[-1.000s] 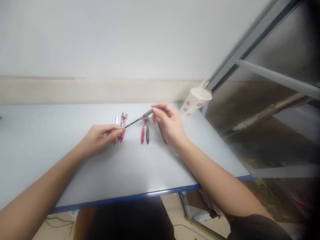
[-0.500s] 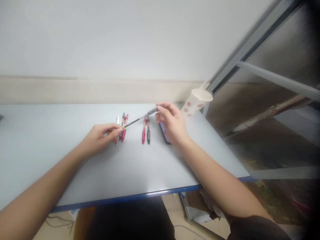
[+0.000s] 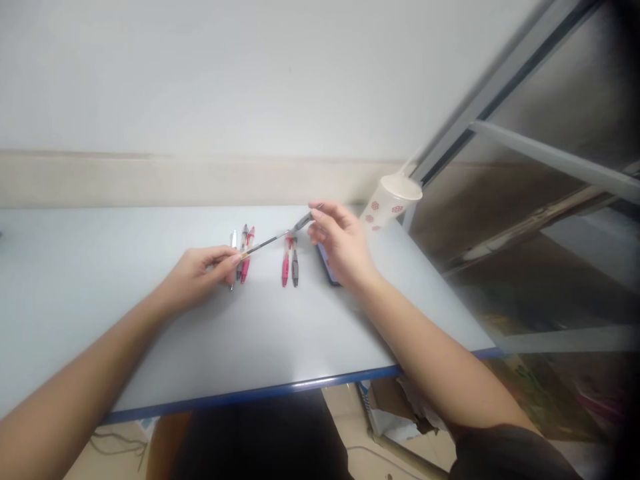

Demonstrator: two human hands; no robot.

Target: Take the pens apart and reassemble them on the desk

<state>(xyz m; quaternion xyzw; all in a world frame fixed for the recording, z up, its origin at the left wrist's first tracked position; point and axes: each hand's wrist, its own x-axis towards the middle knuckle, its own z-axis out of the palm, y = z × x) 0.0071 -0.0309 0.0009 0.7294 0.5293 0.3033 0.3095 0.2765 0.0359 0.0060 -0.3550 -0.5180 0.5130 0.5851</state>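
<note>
**Head view: a slim dark pen (image 3: 267, 243) held across a pale table (image 3: 250, 333)**

The left hand (image 3: 200, 277) is closed at the pen's lower left end, with the thumb and fingertips pinched on it. The right hand (image 3: 343, 247) is at the pen's upper right end, where a silver section shows. Its thumb and forefinger appear to pinch that end, and its other fingers curl loosely.

All places here are taken from the slim dark pen, which runs on a slant between the hands. Under its left end lie three pens close together: a white pen (image 3: 233, 241), a grey pen (image 3: 243, 243) and a pink pen (image 3: 249, 248). Under its middle, a little to the right, a pink-and-red pen (image 3: 285, 263) and a grey-tipped pen (image 3: 295, 263) lie side by side. Below its right end, a phone (image 3: 327, 265) lies partly under the right hand, with a lit screen showing. Beyond that end, a paper cup (image 3: 390, 203) with red flower prints stands tilted at the table's far corner.
</note>
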